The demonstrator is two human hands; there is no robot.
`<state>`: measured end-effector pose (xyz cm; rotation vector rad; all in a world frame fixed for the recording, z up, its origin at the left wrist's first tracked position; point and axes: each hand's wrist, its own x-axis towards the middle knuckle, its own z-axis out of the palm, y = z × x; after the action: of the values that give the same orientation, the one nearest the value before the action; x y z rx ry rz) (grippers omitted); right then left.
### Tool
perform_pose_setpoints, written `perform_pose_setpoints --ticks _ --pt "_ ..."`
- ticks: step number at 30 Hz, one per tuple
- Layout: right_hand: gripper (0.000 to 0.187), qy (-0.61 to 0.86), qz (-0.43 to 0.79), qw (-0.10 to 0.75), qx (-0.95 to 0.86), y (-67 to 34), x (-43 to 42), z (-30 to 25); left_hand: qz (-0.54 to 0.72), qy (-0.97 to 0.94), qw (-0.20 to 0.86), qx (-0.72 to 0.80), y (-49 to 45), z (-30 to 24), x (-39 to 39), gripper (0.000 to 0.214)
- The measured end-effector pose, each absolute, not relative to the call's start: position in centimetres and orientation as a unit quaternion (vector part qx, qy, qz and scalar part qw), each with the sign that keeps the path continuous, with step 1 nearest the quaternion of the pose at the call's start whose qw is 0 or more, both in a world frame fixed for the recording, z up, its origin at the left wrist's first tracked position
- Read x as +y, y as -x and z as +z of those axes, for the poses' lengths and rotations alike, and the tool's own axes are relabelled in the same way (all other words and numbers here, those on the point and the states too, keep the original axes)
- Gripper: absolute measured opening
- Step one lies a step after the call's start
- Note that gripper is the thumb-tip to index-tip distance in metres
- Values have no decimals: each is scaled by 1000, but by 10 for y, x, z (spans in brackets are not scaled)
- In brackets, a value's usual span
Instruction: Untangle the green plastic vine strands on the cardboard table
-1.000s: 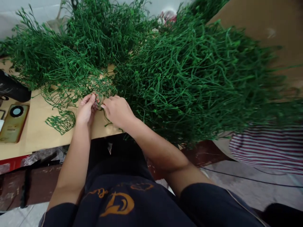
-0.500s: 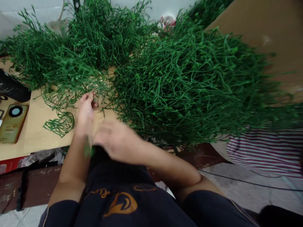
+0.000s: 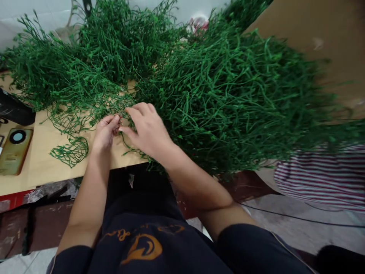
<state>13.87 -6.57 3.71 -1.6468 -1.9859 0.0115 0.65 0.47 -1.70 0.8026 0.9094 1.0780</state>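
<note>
My left hand [image 3: 106,131] is closed in a pinch above the tabletop, on what looks like a thin green plant stem, mostly hidden by the fingers. Close on its right, my right hand [image 3: 149,131] has thumb and fingers apart, reaching toward the left fingertips and holding nothing that I can see. Beside and behind both hands lie loose green stems with small budded tips. The big heap of green stems [image 3: 228,102] spreads to the right, and another heap [image 3: 114,49] stands at the back left. A small separate bunch of stems [image 3: 71,151] lies left of my left wrist.
A gold phone [image 3: 15,150] and a black cylindrical object [image 3: 14,108] lie at the left of the tan tabletop [image 3: 42,167]. A large cardboard sheet [image 3: 313,38] leans at the back right. Striped cloth [image 3: 319,179] hangs below the heap at right.
My right hand has swung up and away from my lap to the left fingertips, and its fingers have spread. The left hand stays nearly in place, still pinched.
</note>
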Motion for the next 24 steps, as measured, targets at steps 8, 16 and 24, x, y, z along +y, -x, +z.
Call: perform_pose_setpoints --ticks 8,16,24 --pt "38 681 31 277 -678 -135 -24 19 467 -411 669 406 -3 -19 2 16" --pt "23 630 61 261 -729 -140 -35 29 513 -350 667 411 -4 -16 2 17" --pt "28 562 87 171 -804 -119 -58 28 506 -347 693 379 -5 -11 5 36"
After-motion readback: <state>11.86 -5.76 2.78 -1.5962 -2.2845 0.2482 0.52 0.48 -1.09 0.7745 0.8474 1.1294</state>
